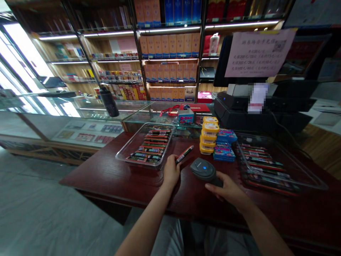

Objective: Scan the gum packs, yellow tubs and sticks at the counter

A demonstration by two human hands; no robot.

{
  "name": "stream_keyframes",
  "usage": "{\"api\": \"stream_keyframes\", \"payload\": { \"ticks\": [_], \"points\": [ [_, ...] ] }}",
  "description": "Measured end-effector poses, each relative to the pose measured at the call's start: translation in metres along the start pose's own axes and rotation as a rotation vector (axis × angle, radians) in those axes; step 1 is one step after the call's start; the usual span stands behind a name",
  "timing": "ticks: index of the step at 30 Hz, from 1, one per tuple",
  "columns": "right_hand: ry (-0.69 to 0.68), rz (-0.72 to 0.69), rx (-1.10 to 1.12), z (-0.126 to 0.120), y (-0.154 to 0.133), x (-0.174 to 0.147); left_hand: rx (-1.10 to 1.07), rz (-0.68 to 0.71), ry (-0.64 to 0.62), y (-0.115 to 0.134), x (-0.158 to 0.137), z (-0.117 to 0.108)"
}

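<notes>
My left hand (172,170) is closed around one end of a slim wrapped stick (185,153) that looks like a packaged snack; its far end points up and to the right. In my right hand (226,188) is a dark barcode scanner (204,169), gripped by its handle, with a blue light on top. The scanner's head is beside the stick, a small gap apart. Left of my left hand stands a clear plastic tray (125,151) holding several similar sticks (151,145). A second clear tray (318,183) with more such sticks (263,163) lies to the right.
Yellow tubs (209,137) are stacked beyond the scanner, beside blue packets (225,145). A small blue box (185,116) and a black bottle (108,102) stand on the glass counter (133,108). A dark register with a monitor (223,60) is at the back right.
</notes>
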State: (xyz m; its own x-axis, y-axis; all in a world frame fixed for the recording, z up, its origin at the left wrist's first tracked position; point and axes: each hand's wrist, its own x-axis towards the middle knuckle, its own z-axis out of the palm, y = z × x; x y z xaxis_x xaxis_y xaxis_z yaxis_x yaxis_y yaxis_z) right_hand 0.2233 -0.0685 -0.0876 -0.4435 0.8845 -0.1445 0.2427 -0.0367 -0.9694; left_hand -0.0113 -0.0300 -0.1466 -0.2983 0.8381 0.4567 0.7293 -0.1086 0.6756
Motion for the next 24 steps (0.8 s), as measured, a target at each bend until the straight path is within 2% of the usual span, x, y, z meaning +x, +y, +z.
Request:
{"api": "stream_keyframes", "payload": {
  "ticks": [10, 13, 16, 20, 24],
  "points": [
    [-0.045, -0.02, 0.021, 0.0, -0.003, -0.002, 0.046, 0.021, -0.001, 0.007, -0.001, -0.004],
    [-0.038, -0.024, -0.031, -0.003, -0.003, 0.0, 0.051, 0.017, -0.016, 0.005, -0.001, -0.004],
    [0.049, -0.134, -0.279, -0.01, -0.003, 0.004, 0.042, 0.008, -0.017, 0.005, -0.001, -0.004],
    [0.219, -0.22, -0.813, -0.021, 0.0, 0.015, 0.011, 0.022, 0.003, 0.009, 0.0, -0.006],
    [0.269, -0.288, -1.137, -0.028, 0.017, 0.03, -0.013, 0.081, 0.018, 0.013, -0.002, -0.01]
  ]
}}
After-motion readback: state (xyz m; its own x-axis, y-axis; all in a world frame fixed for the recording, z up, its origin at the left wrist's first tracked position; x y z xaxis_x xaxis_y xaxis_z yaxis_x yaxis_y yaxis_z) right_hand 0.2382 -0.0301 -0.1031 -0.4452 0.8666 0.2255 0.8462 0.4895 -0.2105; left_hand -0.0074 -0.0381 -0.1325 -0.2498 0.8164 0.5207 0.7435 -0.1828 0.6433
